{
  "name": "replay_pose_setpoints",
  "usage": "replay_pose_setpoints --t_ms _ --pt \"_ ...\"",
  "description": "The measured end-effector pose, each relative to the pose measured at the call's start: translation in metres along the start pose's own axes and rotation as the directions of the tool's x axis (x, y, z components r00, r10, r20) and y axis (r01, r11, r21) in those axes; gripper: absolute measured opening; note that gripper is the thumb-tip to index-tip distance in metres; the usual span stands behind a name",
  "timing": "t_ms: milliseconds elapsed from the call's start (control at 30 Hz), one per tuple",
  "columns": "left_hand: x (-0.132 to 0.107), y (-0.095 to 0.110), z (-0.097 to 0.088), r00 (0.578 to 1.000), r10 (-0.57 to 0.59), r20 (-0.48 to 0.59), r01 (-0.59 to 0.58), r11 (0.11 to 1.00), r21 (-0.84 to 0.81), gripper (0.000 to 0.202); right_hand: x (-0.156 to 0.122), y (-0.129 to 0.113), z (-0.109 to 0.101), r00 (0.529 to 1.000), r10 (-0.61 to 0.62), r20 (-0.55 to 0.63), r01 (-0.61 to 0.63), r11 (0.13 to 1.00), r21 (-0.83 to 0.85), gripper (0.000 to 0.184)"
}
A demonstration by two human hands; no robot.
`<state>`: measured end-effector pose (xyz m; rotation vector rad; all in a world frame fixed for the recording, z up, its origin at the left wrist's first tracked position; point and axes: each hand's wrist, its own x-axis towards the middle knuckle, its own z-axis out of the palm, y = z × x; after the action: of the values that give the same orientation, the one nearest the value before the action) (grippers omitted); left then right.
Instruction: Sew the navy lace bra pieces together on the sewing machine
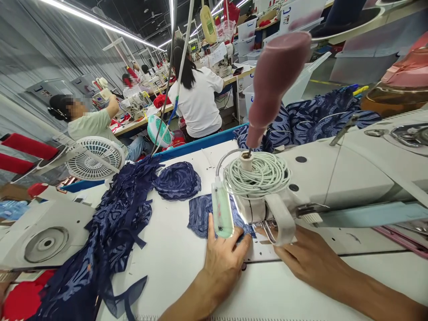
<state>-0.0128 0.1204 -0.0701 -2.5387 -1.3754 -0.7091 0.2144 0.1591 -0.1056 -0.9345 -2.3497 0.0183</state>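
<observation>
My left hand rests on a dark blue patterned lace piece, its fingers apart and stretched out on the cloth near the needle area of a white sewing machine. Part of that lace lies hidden behind a small pale green lamp and the machine head. My right hand reaches in beside the head from the right. Its fingertips are mostly covered by a white machine part, so their grip is unclear. Just beyond the lace sits a stack of navy lace pieces.
Navy lace strips heap along the table's left side, near a white fan. Pale cord coils on the machine head, under a pink cone. More lace bundles lie behind. Two people work at machines ahead.
</observation>
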Motion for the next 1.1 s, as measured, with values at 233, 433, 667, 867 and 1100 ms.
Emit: replay_pose_setpoints --t_ms 233,433,667,867,1100 --pt "-0.001 -0.002 0.002 0.998 0.065 -0.023 -0.064 0.998 0.029 0.033 0.007 -0.005 -0.007 0.998 -0.067 -0.015 0.067 0.997 -0.050 0.041" --pt "-0.004 -0.002 0.002 0.998 0.055 0.000 -0.055 0.998 0.038 0.031 0.006 -0.001 -0.018 0.993 -0.017 -0.117 0.014 1.000 -0.028 0.035" --pt "0.001 -0.009 0.006 0.994 0.042 0.104 -0.052 0.994 0.092 0.034 0.010 0.000 -0.014 0.993 0.004 -0.121 -0.007 1.000 -0.021 0.025" --pt "0.008 -0.017 0.004 0.988 -0.010 0.153 0.007 1.000 0.015 0.031 0.010 -0.002 -0.015 0.994 0.018 -0.107 -0.022 0.999 -0.031 0.023" --pt "0.007 -0.016 0.005 0.994 -0.001 0.108 0.004 1.000 -0.025 0.032 0.007 0.001 -0.014 0.997 0.041 -0.071 -0.044 0.998 -0.051 0.025"
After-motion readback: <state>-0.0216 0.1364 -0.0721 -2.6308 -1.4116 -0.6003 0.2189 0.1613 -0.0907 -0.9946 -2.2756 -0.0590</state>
